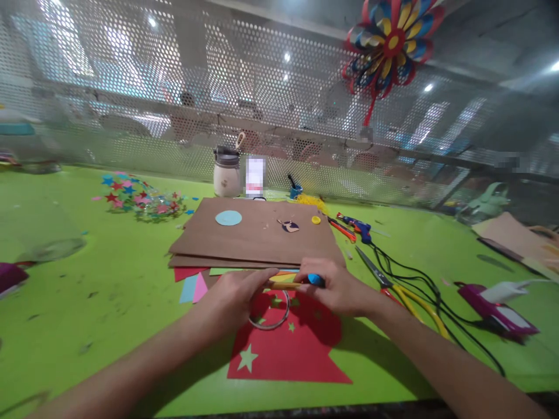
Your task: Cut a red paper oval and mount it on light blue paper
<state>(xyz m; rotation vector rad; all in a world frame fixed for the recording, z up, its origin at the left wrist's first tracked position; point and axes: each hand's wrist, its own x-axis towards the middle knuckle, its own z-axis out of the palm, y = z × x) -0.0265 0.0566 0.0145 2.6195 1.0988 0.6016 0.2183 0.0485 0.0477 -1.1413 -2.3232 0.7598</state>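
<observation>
My left hand [238, 299] and my right hand [338, 288] meet over a red paper sheet [301, 355] with star-shaped holes cut in it. Both hands pinch a thin stick-like tool [297, 283] that has a yellow-orange shaft and a blue end; the blue end lies under my right fingers. Below my left fingers a clear ring [271, 314] rests on the red sheet. Just beyond the hands lies a stack of brown cardboard sheets [257, 233] with coloured paper edges [194, 286] sticking out beneath it.
Scissors with yellow handles [395, 285] and a black cable [419, 279] lie to the right, near a blue glue gun [356, 226]. Paper stars [140, 198] are scattered at the back left. A white jar [227, 171] stands by the perforated metal screen [131, 87]. A paper pinwheel [391, 41] hangs above.
</observation>
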